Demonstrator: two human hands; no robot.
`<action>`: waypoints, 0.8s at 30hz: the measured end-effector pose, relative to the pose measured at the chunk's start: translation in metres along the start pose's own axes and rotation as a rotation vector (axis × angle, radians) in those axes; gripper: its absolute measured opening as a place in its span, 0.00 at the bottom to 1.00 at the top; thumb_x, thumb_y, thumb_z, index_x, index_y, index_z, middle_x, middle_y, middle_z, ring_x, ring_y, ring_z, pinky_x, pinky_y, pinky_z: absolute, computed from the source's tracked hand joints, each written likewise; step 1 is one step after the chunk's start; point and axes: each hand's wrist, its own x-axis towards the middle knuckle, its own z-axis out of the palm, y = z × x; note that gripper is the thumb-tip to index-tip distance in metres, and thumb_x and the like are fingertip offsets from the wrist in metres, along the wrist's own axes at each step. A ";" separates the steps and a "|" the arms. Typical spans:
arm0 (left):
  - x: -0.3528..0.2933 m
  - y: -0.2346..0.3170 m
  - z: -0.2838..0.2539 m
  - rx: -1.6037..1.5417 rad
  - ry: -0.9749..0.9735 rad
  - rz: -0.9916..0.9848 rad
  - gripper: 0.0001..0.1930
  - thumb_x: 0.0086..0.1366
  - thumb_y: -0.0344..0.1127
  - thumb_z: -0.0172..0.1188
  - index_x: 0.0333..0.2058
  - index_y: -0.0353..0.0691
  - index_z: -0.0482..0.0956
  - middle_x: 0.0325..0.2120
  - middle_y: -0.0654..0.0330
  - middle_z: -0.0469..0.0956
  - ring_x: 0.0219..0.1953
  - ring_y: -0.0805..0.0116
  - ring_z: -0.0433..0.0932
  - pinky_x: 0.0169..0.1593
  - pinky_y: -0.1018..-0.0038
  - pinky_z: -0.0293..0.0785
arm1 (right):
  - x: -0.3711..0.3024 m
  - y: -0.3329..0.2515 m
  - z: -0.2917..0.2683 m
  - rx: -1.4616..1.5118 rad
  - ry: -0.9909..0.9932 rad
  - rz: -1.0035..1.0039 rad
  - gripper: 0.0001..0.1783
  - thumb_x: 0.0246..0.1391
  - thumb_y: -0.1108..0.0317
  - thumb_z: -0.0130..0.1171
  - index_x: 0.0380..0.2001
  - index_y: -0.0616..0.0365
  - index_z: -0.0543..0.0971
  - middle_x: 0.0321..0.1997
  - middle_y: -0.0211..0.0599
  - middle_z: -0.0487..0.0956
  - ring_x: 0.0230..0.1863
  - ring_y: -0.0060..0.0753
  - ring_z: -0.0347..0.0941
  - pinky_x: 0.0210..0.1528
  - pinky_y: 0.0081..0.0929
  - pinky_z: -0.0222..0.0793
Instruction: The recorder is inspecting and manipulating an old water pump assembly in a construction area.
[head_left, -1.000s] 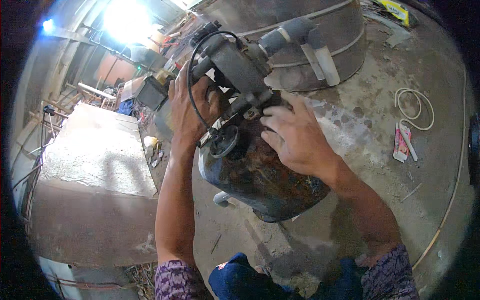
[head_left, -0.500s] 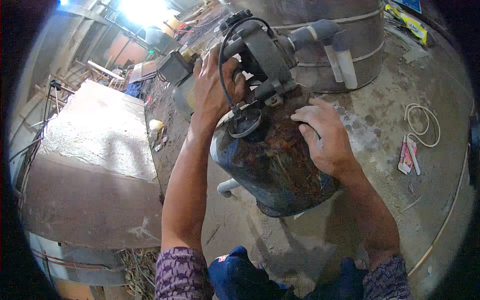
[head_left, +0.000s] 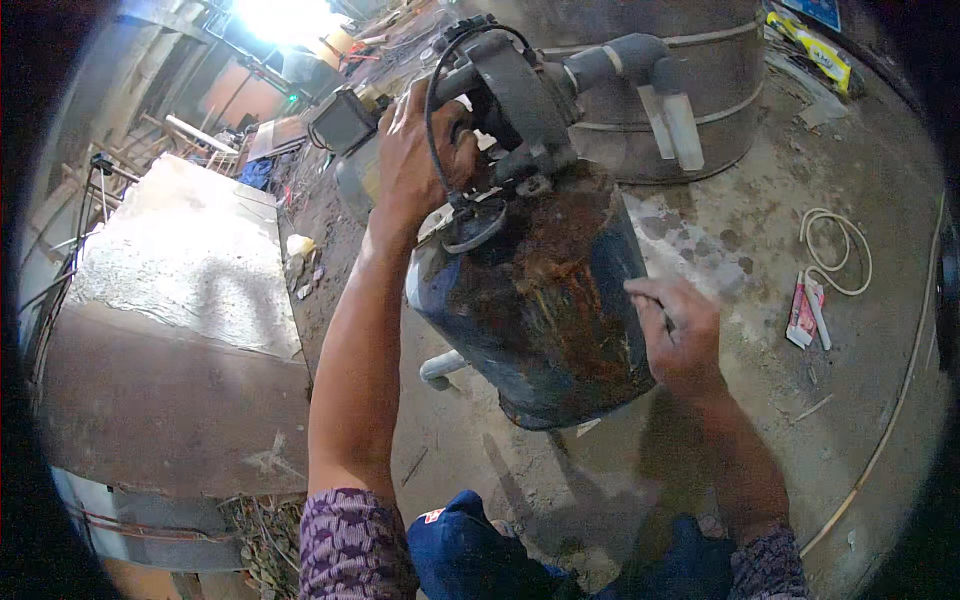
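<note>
A dark electric water pump [head_left: 525, 100] with a black cable stands on a rusty, blue-stained tank or stand [head_left: 560, 300]. My left hand [head_left: 425, 150] is wrapped over the pump between its motor and its casing, behind the looped cable, and part of its fingers is hidden. Beside the tank's right edge is my right hand [head_left: 682, 330], its thumb and fingers drawn together; whatever may be in them does not show. From the pump's right side a grey elbow pipe [head_left: 620, 62] leads to pale pipe ends. Another grey pipe [head_left: 440, 368] sticks out low on the left.
Behind the pump stands a large ribbed drum [head_left: 715, 90]. A pale coiled hose [head_left: 865, 265] and a red-and-white packet [head_left: 803, 312] lie on the floor at right. To the left is a big brown slab [head_left: 170, 400] with a bright sheet [head_left: 190, 250] over it.
My right hand has drawn back from the tank's top to its right edge, and its fingers have closed together. The left hand stays on the pump. The whole view has shifted slightly.
</note>
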 end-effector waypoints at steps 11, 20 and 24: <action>0.004 0.001 0.001 0.015 0.013 -0.044 0.12 0.54 0.37 0.60 0.36 0.41 0.82 0.45 0.48 0.72 0.47 0.46 0.74 0.53 0.54 0.68 | -0.105 0.008 0.005 0.169 -0.239 0.290 0.09 0.57 0.75 0.56 0.39 0.61 0.82 0.34 0.50 0.82 0.35 0.51 0.81 0.38 0.39 0.76; 0.000 -0.004 0.003 -0.021 -0.005 -0.023 0.14 0.56 0.39 0.59 0.39 0.41 0.83 0.45 0.47 0.72 0.47 0.44 0.75 0.53 0.53 0.69 | -0.151 0.008 0.009 0.195 -0.442 0.380 0.10 0.58 0.71 0.56 0.41 0.59 0.82 0.38 0.50 0.83 0.39 0.55 0.81 0.42 0.43 0.78; 0.004 -0.001 0.003 -0.040 -0.029 -0.070 0.16 0.56 0.39 0.60 0.42 0.43 0.83 0.51 0.45 0.71 0.51 0.42 0.75 0.56 0.52 0.70 | -0.154 0.010 0.010 0.196 -0.466 0.348 0.10 0.58 0.70 0.57 0.42 0.58 0.82 0.40 0.49 0.83 0.41 0.53 0.82 0.44 0.43 0.78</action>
